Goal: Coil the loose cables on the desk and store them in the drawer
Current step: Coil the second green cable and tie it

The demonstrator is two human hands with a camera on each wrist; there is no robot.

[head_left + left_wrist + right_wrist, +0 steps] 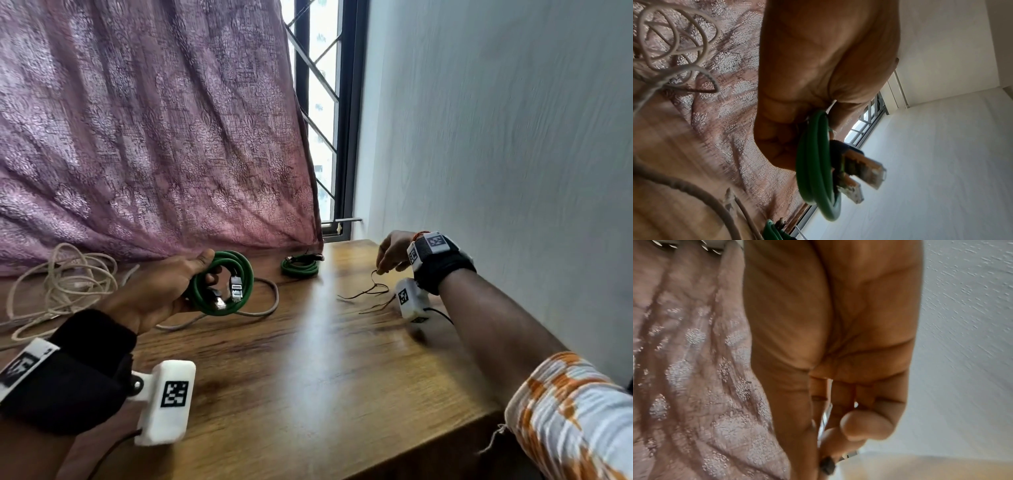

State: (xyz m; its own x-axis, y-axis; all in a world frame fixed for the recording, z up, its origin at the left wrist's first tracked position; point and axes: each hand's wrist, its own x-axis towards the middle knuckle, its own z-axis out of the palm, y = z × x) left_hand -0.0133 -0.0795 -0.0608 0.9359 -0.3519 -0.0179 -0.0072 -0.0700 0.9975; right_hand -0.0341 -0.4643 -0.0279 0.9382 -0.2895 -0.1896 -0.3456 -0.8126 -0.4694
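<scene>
My left hand (171,291) grips a coiled green network cable (222,284) above the desk, its two clear plugs (236,289) hanging inside the loop. In the left wrist view the fingers curl round the same green coil (813,165). A second green coil (300,265) lies on the wooden desk (308,359) by the curtain. A loose beige cable (65,284) sprawls at the left, one strand looping under my left hand. My right hand (390,255) pinches the end of a thin dark wire tie (368,293) at the desk's right; the right wrist view shows thumb and fingertips (863,426) pressed together.
A pink patterned curtain (154,137) hangs behind the desk, with a barred window (322,113) beside it. A white wall (496,137) runs close along the right side. The desk's front edge (428,442) is near my right forearm. No drawer is in view.
</scene>
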